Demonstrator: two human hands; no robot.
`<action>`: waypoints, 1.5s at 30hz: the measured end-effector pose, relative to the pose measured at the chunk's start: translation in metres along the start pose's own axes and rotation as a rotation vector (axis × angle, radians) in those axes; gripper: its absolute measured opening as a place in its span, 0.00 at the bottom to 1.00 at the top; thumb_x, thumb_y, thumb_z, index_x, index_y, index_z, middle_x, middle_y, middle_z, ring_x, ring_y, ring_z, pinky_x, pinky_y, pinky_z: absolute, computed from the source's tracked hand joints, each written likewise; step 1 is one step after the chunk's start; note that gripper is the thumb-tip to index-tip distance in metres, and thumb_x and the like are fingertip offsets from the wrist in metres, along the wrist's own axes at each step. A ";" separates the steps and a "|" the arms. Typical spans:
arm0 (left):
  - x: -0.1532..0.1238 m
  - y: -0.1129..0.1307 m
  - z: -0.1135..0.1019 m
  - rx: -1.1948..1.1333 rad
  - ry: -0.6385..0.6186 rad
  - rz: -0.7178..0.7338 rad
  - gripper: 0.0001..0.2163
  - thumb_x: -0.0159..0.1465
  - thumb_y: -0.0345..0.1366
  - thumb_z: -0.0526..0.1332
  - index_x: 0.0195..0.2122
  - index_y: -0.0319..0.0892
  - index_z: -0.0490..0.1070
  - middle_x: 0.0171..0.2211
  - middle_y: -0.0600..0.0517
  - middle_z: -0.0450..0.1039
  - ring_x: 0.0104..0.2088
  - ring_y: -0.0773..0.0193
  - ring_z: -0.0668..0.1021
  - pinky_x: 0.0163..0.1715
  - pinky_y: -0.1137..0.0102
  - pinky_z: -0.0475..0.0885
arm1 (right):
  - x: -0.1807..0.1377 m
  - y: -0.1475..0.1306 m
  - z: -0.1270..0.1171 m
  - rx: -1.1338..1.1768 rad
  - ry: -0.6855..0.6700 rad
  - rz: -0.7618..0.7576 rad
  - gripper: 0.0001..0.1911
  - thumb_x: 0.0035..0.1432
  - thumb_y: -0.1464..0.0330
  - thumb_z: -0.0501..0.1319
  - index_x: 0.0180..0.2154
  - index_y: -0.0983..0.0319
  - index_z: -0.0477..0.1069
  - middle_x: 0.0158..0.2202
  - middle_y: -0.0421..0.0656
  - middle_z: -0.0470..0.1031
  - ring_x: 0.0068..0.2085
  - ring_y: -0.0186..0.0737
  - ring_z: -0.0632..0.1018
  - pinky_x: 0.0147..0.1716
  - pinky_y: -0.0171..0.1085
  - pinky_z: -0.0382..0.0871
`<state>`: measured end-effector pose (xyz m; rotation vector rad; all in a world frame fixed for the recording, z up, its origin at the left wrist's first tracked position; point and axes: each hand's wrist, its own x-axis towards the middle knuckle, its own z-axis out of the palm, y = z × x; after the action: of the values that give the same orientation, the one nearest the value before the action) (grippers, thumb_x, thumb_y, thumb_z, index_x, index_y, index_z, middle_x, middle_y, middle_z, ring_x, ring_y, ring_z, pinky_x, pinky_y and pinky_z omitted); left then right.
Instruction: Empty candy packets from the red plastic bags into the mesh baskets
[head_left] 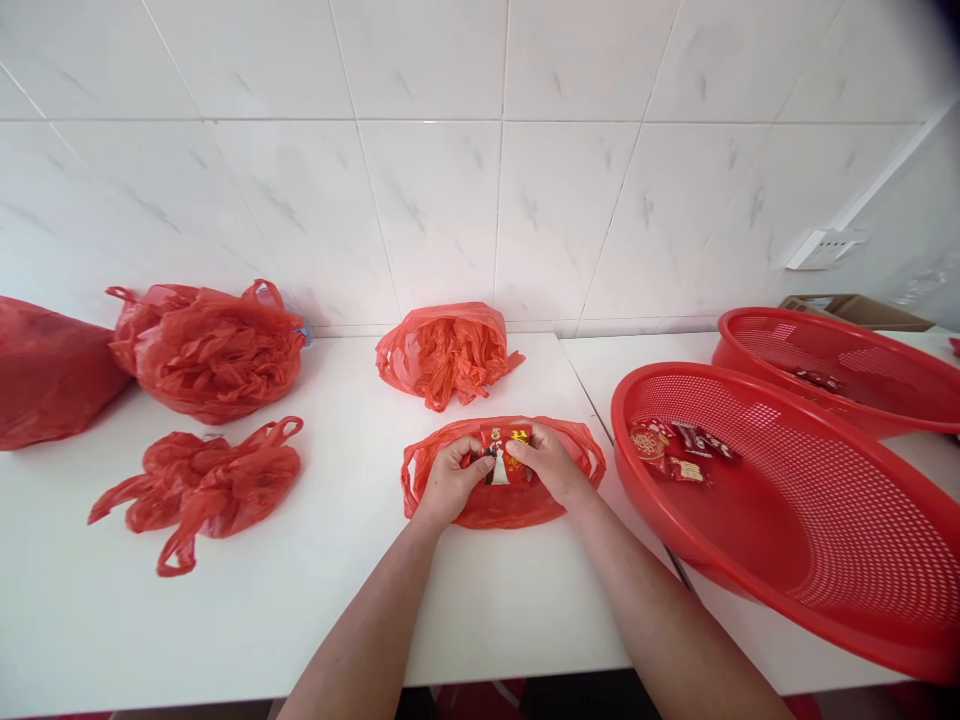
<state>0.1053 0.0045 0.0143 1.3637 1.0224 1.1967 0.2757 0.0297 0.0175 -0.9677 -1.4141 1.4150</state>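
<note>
A flat red plastic bag (577, 445) lies on the white table (337, 590) in front of me. Over it, my left hand (448, 480) and my right hand (551, 462) both pinch a bunch of small red packets (505, 452), one hand on each side. The packets have red, white and dark print. Fingers of both hands are closed on them.
A big red mesh basket (810, 520) at the right holds a few small red packets (679, 450); a second basket (840, 370) stands behind it. Stuffed red bags sit at back centre (446, 352), back left (210, 345), far left (45, 370) and front left (202, 485).
</note>
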 end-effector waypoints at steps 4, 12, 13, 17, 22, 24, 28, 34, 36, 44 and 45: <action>-0.002 0.002 0.003 0.034 -0.012 -0.005 0.09 0.57 0.37 0.61 0.25 0.41 0.61 0.21 0.59 0.59 0.23 0.71 0.63 0.25 0.75 0.60 | -0.001 -0.002 0.002 0.025 -0.055 -0.030 0.09 0.51 0.61 0.62 0.29 0.61 0.70 0.23 0.36 0.69 0.24 0.33 0.68 0.25 0.34 0.62; -0.002 0.004 0.005 0.032 0.041 0.010 0.07 0.58 0.37 0.60 0.27 0.41 0.64 0.24 0.58 0.62 0.25 0.71 0.66 0.26 0.75 0.63 | -0.002 -0.007 0.004 0.074 -0.066 -0.059 0.08 0.51 0.63 0.63 0.30 0.61 0.71 0.27 0.38 0.73 0.30 0.35 0.72 0.31 0.36 0.66; -0.002 0.004 0.005 0.022 0.052 0.009 0.08 0.58 0.37 0.60 0.27 0.41 0.64 0.23 0.58 0.61 0.24 0.71 0.65 0.25 0.75 0.62 | -0.003 -0.007 0.004 0.060 -0.068 -0.053 0.08 0.51 0.63 0.63 0.30 0.61 0.71 0.26 0.37 0.72 0.29 0.35 0.72 0.30 0.35 0.66; -0.001 0.002 0.003 -0.059 0.096 -0.011 0.08 0.57 0.37 0.60 0.26 0.41 0.64 0.21 0.59 0.61 0.22 0.72 0.64 0.23 0.76 0.60 | -0.003 -0.009 0.004 -0.001 -0.062 -0.018 0.12 0.52 0.61 0.62 0.37 0.61 0.70 0.28 0.37 0.72 0.28 0.34 0.71 0.27 0.34 0.65; -0.001 0.002 0.000 -0.160 0.178 -0.028 0.09 0.57 0.39 0.61 0.26 0.41 0.63 0.21 0.59 0.63 0.22 0.72 0.65 0.24 0.75 0.62 | -0.004 -0.011 0.004 -0.151 -0.123 -0.029 0.13 0.49 0.66 0.63 0.39 0.60 0.71 0.37 0.41 0.74 0.36 0.38 0.74 0.34 0.36 0.68; -0.001 0.001 -0.001 -0.122 0.181 -0.008 0.09 0.58 0.40 0.61 0.28 0.42 0.64 0.24 0.58 0.65 0.24 0.71 0.67 0.27 0.74 0.64 | -0.004 -0.011 0.005 -0.194 -0.091 -0.027 0.13 0.49 0.68 0.61 0.40 0.60 0.71 0.38 0.41 0.75 0.38 0.40 0.74 0.36 0.38 0.69; -0.001 0.000 0.000 0.071 0.108 0.013 0.10 0.54 0.41 0.65 0.33 0.42 0.69 0.29 0.55 0.70 0.30 0.67 0.71 0.33 0.72 0.66 | -0.003 -0.008 0.002 -0.148 0.015 -0.013 0.12 0.50 0.67 0.60 0.39 0.61 0.71 0.36 0.41 0.75 0.36 0.40 0.75 0.33 0.37 0.69; -0.002 0.002 0.000 0.037 0.006 0.012 0.09 0.57 0.41 0.62 0.34 0.41 0.72 0.34 0.52 0.74 0.36 0.62 0.74 0.40 0.67 0.67 | -0.001 -0.007 -0.002 -0.059 -0.012 0.001 0.15 0.50 0.64 0.61 0.42 0.59 0.69 0.35 0.40 0.74 0.29 0.36 0.72 0.22 0.33 0.65; -0.001 0.002 -0.001 -0.005 0.020 0.009 0.09 0.57 0.41 0.62 0.34 0.41 0.72 0.33 0.52 0.74 0.35 0.62 0.74 0.40 0.67 0.67 | -0.001 -0.010 0.000 -0.040 -0.063 -0.028 0.18 0.49 0.65 0.62 0.44 0.59 0.68 0.38 0.40 0.74 0.31 0.36 0.73 0.23 0.32 0.64; -0.002 0.001 0.001 0.031 0.100 0.072 0.09 0.57 0.41 0.61 0.31 0.41 0.69 0.29 0.54 0.70 0.32 0.65 0.71 0.36 0.70 0.66 | -0.002 -0.012 -0.001 -0.130 -0.063 -0.061 0.10 0.50 0.65 0.61 0.37 0.61 0.71 0.31 0.39 0.73 0.27 0.35 0.71 0.24 0.34 0.65; -0.002 0.001 0.000 0.019 0.124 0.083 0.09 0.58 0.42 0.60 0.32 0.42 0.69 0.29 0.54 0.70 0.31 0.66 0.70 0.35 0.70 0.66 | -0.002 -0.011 -0.003 -0.118 -0.056 -0.060 0.11 0.51 0.64 0.61 0.38 0.60 0.71 0.31 0.40 0.73 0.27 0.35 0.71 0.24 0.34 0.65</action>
<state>0.1055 0.0026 0.0155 1.3716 1.0754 1.3504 0.2801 0.0279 0.0282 -0.9581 -1.5704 1.3357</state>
